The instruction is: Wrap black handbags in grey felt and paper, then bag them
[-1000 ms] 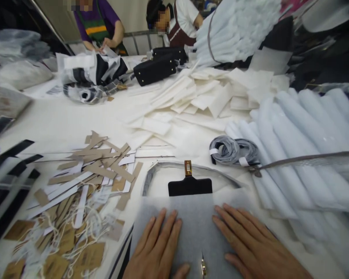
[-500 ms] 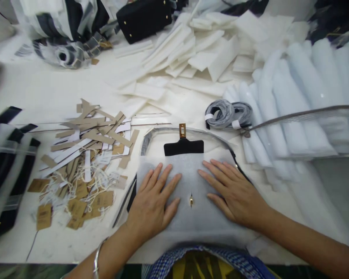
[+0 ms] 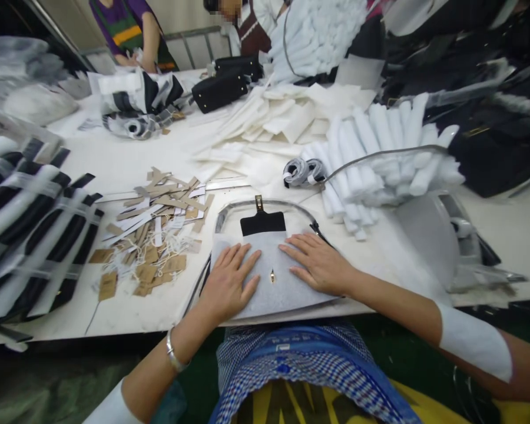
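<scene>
Directly in front of me a handbag lies flat at the table edge, its front under a pale grey protective sheet [image 3: 265,297]. A small gold clasp [image 3: 272,276] pokes through the sheet. Above the sheet's top edge shows a black flap tab [image 3: 262,224] with a gold metal plate [image 3: 258,204]. The bag's wrapped handle [image 3: 282,204] arches behind it. My left hand [image 3: 229,281] rests flat on the left part of the sheet, fingers spread. On the right part lies my right hand [image 3: 315,263], also flat with fingers apart. Neither hand grasps anything.
Left of the bag are paper strips [image 3: 163,206] and brown tags [image 3: 148,274] with strings. Wrapped black straps [image 3: 35,235] lie farther left. White sheets [image 3: 278,118], a coiled strap [image 3: 302,172] and white foam rolls [image 3: 366,159] lie beyond. Two people stand across the table.
The view has tilted up and widened, so the people and the far table now show. Both hands stay flat on the sheet, with little visible shift.
</scene>
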Motion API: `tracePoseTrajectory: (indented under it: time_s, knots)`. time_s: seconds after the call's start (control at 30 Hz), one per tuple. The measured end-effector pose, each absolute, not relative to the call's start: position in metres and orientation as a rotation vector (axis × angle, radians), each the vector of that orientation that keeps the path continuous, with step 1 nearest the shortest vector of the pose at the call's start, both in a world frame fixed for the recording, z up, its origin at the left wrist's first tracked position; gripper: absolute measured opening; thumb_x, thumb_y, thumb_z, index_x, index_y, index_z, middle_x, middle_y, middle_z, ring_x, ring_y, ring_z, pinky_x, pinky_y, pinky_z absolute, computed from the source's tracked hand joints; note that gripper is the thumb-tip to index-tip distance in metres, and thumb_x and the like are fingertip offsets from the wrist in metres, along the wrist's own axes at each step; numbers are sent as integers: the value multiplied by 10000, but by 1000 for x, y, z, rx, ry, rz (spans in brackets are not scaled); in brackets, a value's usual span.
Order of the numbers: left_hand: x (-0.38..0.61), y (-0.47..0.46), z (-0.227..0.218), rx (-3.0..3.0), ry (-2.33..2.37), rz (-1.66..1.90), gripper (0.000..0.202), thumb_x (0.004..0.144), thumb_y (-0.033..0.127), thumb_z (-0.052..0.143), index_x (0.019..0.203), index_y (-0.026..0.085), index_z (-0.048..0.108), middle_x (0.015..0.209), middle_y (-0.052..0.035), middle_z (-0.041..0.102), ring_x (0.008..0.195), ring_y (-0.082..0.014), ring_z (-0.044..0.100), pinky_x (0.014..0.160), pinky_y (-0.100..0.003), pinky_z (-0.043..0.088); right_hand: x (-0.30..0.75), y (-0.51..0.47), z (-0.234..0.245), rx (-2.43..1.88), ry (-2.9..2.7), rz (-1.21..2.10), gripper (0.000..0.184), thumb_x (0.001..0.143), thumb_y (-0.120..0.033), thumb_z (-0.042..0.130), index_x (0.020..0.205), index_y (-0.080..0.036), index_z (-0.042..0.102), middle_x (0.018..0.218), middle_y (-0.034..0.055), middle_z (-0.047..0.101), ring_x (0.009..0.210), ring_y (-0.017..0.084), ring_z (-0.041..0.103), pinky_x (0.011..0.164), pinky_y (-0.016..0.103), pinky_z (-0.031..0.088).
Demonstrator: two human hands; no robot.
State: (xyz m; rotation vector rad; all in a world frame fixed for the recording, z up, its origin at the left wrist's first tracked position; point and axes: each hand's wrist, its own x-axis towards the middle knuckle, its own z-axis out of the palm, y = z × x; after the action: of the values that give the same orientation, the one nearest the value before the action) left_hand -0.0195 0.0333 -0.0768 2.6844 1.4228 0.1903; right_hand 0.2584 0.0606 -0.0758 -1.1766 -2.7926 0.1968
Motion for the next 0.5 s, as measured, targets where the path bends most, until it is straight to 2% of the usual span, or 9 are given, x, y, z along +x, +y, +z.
tracePoseTrajectory:
  time_s: [0.37,0.5]
  knots:
    - [-20,-3,-73,2698,1437,284,547,955,320,525,1480,214,418,1554,-131,381,1444,-330,320,1144,-564,328,259,28,-74,-1116,-2741,162,527,982,-345,490,1478,-178,425,1504,143,458,1403,300,380,1135,561,349]
    - [-23,0,-79,2704,1439,329,557,934,305,543,1473,209,438,1575,-119,356,1460,-332,294,1152,-533,327,261,31,-79,-1105,-2748,115,565,952,-332,531,1487,-191,418,1542,124,416,1416,300,366,1114,540,384]
